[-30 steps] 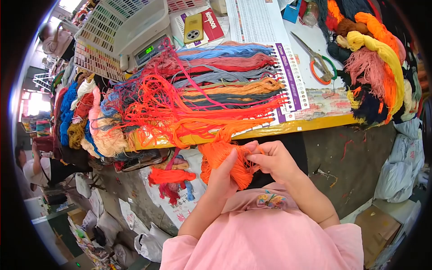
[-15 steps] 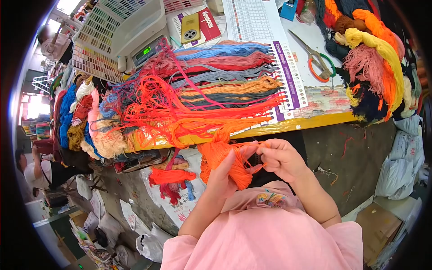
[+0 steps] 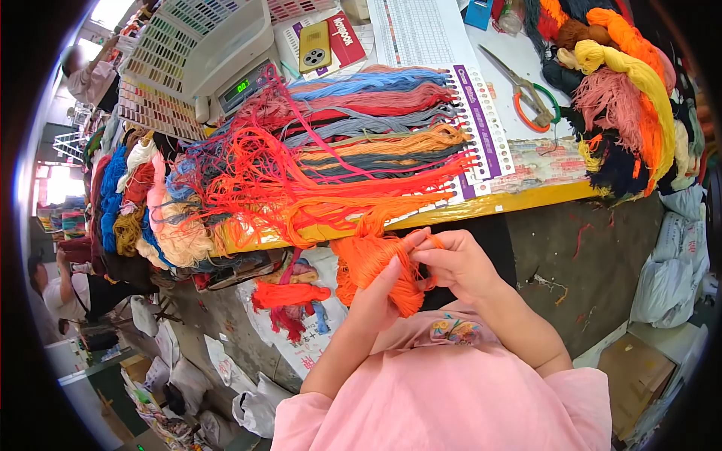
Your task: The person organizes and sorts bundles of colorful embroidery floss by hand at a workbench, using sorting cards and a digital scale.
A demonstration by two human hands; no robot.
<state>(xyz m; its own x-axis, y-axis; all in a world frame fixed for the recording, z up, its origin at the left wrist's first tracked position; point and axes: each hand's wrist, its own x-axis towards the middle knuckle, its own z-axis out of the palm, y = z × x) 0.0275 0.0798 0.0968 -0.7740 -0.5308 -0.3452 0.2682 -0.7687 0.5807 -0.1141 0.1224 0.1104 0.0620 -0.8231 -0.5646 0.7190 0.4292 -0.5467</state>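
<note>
My left hand (image 3: 382,289) is closed around a thick skein of orange embroidery thread (image 3: 359,259) below the table's front edge. My right hand (image 3: 460,263) is beside it, fingertips pinched on a few orange strands at the skein's right side. From the skein, orange thread runs up over the yellow edge to the lowest bundle on the table. There, a punched thread card (image 3: 475,124) with a purple stripe holds rows of coloured thread (image 3: 376,120), fanning leftward in blue, red, grey, tan and orange.
Scissors (image 3: 530,94) with red and green handles lie right of the card. A digital scale (image 3: 244,86) bears a white tray (image 3: 226,45). A phone (image 3: 314,46) rests near a red notebook (image 3: 346,39). Yarn heaps (image 3: 624,98) hang at the right. Two people are at the left.
My right hand has moved slightly left and in toward the skein, its fingertips now nearer my left thumb. The left hand keeps its hold.
</note>
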